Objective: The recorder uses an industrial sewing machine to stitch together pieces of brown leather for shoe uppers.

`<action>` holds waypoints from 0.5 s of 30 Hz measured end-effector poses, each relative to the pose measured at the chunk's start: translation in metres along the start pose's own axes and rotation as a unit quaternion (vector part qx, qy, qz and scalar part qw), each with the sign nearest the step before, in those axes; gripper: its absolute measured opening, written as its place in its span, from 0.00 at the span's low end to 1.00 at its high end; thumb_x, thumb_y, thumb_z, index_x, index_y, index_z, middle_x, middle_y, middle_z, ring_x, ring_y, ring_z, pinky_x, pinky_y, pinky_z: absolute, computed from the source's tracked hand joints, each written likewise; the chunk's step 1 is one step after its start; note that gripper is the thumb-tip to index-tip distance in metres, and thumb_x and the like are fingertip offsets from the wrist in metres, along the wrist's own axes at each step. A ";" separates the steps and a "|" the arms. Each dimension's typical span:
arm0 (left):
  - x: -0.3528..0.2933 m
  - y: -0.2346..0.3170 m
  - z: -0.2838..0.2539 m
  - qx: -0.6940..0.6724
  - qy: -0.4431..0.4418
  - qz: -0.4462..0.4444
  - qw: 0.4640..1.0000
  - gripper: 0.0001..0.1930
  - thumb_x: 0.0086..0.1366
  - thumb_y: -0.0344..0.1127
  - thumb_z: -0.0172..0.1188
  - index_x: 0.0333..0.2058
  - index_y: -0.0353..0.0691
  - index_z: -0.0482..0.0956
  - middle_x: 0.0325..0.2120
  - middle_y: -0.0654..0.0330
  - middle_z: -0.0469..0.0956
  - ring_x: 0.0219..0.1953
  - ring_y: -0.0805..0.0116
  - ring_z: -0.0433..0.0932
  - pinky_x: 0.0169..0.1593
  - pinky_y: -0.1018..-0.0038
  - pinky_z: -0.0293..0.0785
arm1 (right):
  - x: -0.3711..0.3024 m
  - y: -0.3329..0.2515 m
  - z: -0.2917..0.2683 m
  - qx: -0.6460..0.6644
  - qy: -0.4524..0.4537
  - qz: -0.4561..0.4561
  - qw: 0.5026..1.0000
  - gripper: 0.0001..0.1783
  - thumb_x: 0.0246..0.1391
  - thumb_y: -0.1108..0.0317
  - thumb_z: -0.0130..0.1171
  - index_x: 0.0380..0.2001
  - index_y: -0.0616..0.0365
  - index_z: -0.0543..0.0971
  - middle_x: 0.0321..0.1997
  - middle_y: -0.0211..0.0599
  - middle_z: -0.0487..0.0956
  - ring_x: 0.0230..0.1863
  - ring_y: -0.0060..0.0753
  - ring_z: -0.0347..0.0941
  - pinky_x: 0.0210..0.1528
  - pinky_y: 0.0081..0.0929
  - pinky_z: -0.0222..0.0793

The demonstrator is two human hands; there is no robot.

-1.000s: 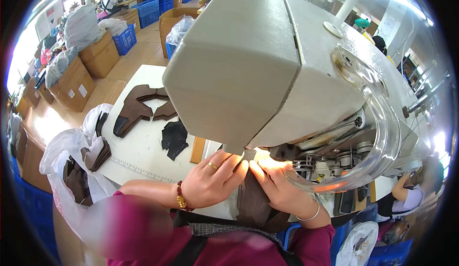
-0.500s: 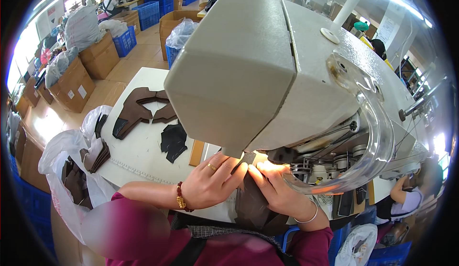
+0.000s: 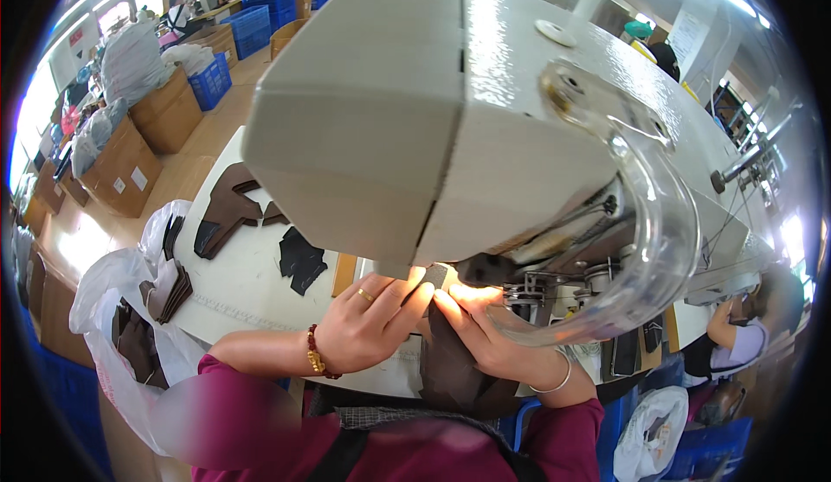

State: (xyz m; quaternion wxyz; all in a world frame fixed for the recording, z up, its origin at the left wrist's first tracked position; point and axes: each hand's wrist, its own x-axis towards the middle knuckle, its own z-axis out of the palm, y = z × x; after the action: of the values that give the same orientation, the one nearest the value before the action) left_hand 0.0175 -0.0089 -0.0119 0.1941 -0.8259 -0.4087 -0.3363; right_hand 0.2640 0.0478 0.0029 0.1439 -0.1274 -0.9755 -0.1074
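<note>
Below the light grey head of a sewing machine (image 3: 355, 127), both my hands meet at a dark brown shoe-upper-like piece (image 3: 450, 365). Its narrow end, a small grey patch (image 3: 438, 275), pokes up between my fingertips in the lamp light. My left hand (image 3: 368, 319) is closed, with thumb and forefinger pinching the left edge of that end. From the other side, my right hand (image 3: 498, 336) grips the piece with bent fingers. The wide part of the piece hangs down over the table edge toward me. The machine head hides the needle.
Brown cut pieces (image 3: 227, 209) and black scraps (image 3: 300, 261) lie on the white table (image 3: 234, 287). A white plastic bag (image 3: 104, 287) with more pieces hangs at the left edge. A clear curved guard (image 3: 675, 248) juts out at the right. Another person (image 3: 736, 330) sits at far right.
My view has shifted, so the machine and cut pieces appear farther left. Both hands keep their hold on the brown piece, with only slight finger movement.
</note>
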 end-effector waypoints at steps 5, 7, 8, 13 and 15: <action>-0.005 0.001 0.006 0.022 0.026 0.015 0.999 0.23 0.52 0.29 0.62 0.49 0.29 0.83 0.50 0.49 0.81 0.40 0.63 0.79 0.41 0.71 0.81 | 0.002 0.005 -0.002 -0.134 0.047 -0.039 0.989 0.30 0.55 0.71 0.56 0.64 0.63 0.76 0.56 0.51 0.82 0.45 0.39 0.83 0.49 0.36 0.81; -0.005 0.001 0.009 0.003 0.015 0.012 1.000 0.23 0.52 0.29 0.62 0.49 0.29 0.83 0.50 0.48 0.81 0.39 0.63 0.79 0.41 0.71 0.81 | 0.002 0.006 -0.001 -0.232 0.032 -0.061 0.970 0.31 0.55 0.70 0.56 0.64 0.63 0.75 0.56 0.50 0.83 0.42 0.33 0.82 0.46 0.33 0.82; -0.006 0.001 0.009 0.005 0.020 0.014 1.000 0.23 0.52 0.29 0.62 0.49 0.29 0.83 0.51 0.48 0.81 0.39 0.63 0.79 0.41 0.71 0.81 | 0.001 0.007 -0.001 -0.245 0.031 -0.067 0.967 0.31 0.56 0.70 0.56 0.64 0.63 0.75 0.55 0.49 0.84 0.39 0.31 0.81 0.44 0.31 0.81; -0.004 0.002 0.008 0.011 0.055 0.016 0.998 0.23 0.52 0.28 0.63 0.49 0.28 0.83 0.51 0.47 0.81 0.38 0.63 0.79 0.40 0.72 0.81 | -0.002 0.009 0.000 -0.341 0.007 -0.119 0.933 0.30 0.58 0.70 0.54 0.64 0.64 0.75 0.52 0.48 0.85 0.28 0.24 0.77 0.35 0.25 0.78; -0.001 0.001 0.007 0.025 0.062 0.020 0.998 0.23 0.52 0.28 0.63 0.48 0.29 0.83 0.50 0.47 0.81 0.39 0.64 0.79 0.39 0.72 0.81 | -0.001 0.009 0.002 -0.334 0.017 -0.113 0.936 0.30 0.57 0.70 0.54 0.64 0.64 0.76 0.52 0.49 0.85 0.29 0.25 0.78 0.34 0.25 0.77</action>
State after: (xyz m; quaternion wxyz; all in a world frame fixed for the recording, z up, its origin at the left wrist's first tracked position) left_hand 0.0210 -0.0061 -0.0182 0.2461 -0.8067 -0.3871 -0.3725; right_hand 0.2666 0.0568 0.0021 0.0963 -0.0550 -0.8890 -0.4444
